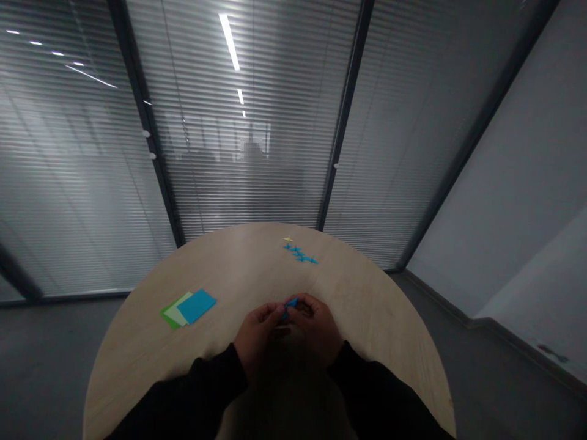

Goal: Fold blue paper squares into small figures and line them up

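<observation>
A small folded piece of blue paper [291, 302] is pinched between my two hands, just above the near half of the table. My left hand [257, 333] grips its left side with thumb and fingertips. On the other side, the thumb and bent fingers of my right hand [320, 327] close on it. Only its upper point and a narrow strip show; fingers cover the rest. Beyond my hands lie several small blue folded paper figures [299, 253] in a cluster, with one yellow folded figure [288, 239] at its far end.
Left of my hands, blue sheets [197, 306] overlap light green paper [176, 314] and darker green paper [167, 308]. All rest on a round wooden table [229, 263]. Behind its far edge stand glass panels with blinds [257, 195]; a pale wall [518, 214] rises at right.
</observation>
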Tool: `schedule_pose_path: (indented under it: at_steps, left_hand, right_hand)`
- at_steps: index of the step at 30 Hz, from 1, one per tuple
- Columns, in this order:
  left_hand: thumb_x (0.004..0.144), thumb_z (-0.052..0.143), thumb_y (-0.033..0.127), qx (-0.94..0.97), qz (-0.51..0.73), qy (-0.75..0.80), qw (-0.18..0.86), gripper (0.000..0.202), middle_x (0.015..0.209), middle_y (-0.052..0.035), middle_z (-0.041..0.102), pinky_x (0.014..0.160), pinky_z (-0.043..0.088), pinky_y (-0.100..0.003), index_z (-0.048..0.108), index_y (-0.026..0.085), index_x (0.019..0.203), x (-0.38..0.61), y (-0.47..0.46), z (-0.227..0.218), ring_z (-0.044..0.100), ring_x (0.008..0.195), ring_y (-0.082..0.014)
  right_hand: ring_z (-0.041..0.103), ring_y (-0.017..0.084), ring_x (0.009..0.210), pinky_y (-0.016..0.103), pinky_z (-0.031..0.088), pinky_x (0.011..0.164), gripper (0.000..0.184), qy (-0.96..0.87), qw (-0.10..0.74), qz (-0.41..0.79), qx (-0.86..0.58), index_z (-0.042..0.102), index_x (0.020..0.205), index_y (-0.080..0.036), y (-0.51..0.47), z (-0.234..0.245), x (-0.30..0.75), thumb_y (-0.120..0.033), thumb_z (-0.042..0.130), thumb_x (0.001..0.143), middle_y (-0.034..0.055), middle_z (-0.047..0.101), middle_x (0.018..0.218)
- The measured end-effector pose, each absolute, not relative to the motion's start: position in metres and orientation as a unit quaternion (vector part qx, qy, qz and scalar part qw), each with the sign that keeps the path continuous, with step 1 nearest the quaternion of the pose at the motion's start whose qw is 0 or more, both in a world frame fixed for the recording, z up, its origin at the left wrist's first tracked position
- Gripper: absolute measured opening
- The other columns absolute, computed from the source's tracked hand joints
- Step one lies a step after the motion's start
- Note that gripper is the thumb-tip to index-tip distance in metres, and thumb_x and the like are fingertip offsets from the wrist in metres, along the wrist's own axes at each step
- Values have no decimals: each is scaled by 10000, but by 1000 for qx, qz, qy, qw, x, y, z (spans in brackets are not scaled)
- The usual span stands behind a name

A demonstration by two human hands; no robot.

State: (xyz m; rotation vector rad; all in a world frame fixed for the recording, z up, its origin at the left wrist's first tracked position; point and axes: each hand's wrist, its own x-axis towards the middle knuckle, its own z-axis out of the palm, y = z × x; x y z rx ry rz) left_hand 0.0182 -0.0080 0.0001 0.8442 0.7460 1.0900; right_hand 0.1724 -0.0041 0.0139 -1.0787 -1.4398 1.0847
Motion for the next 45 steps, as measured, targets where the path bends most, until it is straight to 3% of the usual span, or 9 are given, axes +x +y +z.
schedule_pose_path:
  at_steps: [8,12,18,23,31,45]
  left_hand:
    - [660,847,482,477,446,417,632,396,746,-32,694,626,447,-251,737,142,831,8,-4,9,580,643,-124]
    - [693,804,480,553,376,409,620,363,675,-14,664,572,390,-249,733,141,800,0,0,12,523,577,-114]
    - [743,755,496,616,346,399,585,372,707,-24,665,587,375,-255,752,138,842,-5,3,12,525,618,-129]
    - [707,784,528,537,387,396,636,415,702,-24,659,595,399,-255,729,137,835,-3,2,10,541,605,-128]
    - [687,804,536,498,437,399,634,421,628,18,598,545,362,-231,679,147,786,3,0,10,490,535,-96]
    - [764,741,479,594,417,407,555,364,786,-51,707,617,414,-269,722,141,898,-2,0,9,577,653,-153]
  right_hand:
    - [639,157,718,282,506,677,269,-596,480,457,-454,638,982,-177,-6,20,176,-295,701,749,15,674,798]
    - [574,121,630,249,447,599,296,-648,419,480,-417,635,997,-170,-5,26,187,-279,729,738,-25,605,720]
    - [578,120,664,258,458,635,319,-668,391,492,-399,657,1030,-169,-2,27,197,-274,763,748,-15,613,761]
    - [646,149,794,297,504,731,409,-606,420,566,-370,635,1104,-191,4,17,196,-322,792,750,39,685,942]
    - [595,127,659,273,468,650,271,-607,419,554,-387,683,898,-162,-1,21,190,-388,766,774,12,676,761]
    - [584,130,577,253,421,562,200,-616,381,519,-455,647,760,-174,-3,25,189,-344,749,728,-3,654,646]
